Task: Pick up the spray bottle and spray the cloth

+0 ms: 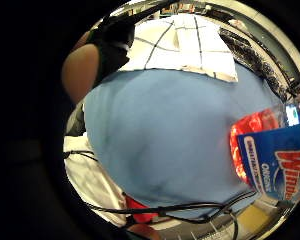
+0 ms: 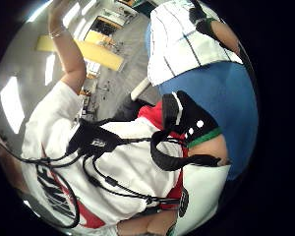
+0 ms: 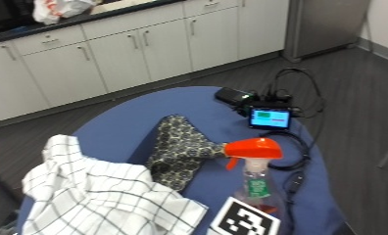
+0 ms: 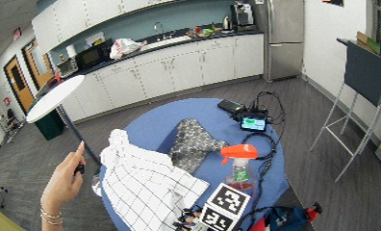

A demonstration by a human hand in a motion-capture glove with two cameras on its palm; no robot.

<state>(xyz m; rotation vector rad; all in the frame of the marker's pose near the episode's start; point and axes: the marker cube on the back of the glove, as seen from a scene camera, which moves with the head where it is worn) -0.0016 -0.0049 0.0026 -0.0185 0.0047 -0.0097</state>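
Note:
The spray bottle (image 3: 258,183) stands upright near the front right of the round blue table (image 3: 122,127); it has an orange-red trigger head and a little red liquid at the bottom. A white checked cloth (image 3: 96,196) lies bunched at the front left, with a grey patterned cloth (image 3: 181,149) between it and the bottle. My gloved right hand (image 4: 189,220) hovers at the table's front edge, just left of the bottle and beside the checked cloth, mostly hidden. In the little finger side palm view a bottle wall with a blue label and red (image 1: 275,160) shows close by.
A small lit screen (image 3: 270,118), a black box (image 3: 233,94) and looping cables (image 3: 298,147) lie at the table's far right. The person's bare left hand (image 4: 66,180) is raised left of the table. Cabinets (image 3: 115,54) line the far wall.

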